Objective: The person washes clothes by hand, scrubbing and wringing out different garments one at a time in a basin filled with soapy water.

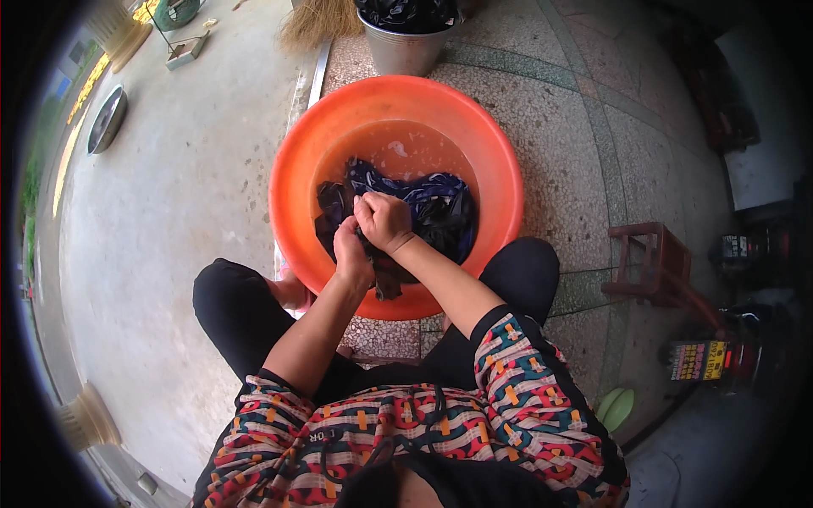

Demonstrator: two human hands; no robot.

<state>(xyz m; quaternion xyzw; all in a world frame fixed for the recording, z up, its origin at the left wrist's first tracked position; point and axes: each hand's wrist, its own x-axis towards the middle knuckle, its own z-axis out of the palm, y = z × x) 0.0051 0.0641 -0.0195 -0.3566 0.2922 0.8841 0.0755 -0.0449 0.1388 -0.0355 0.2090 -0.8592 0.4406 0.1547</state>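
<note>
A large orange plastic basin [502, 184] stands before me between my knees. Cloudy water with suds lies in it, and dark wet clothes [438, 190], partly navy with light marks, are heaped in the water. My left hand [353, 249] is at the heap's left side, its fingers curled against dark cloth. Just above and right of it, my right hand [383, 219] is closed in a fist on the same dark fabric, and the two hands touch. A piece of brown-black cloth hangs below them near the basin's front wall. The fingertips are partly hidden.
A metal bucket [406, 52] with a black plastic liner stands beyond the basin, beside a straw broom [322, 22]. To the right are a reddish-brown stool [660, 263] and a green plastic bowl or dish [615, 408]. A metal basin [108, 119] lies far left, near a column.
</note>
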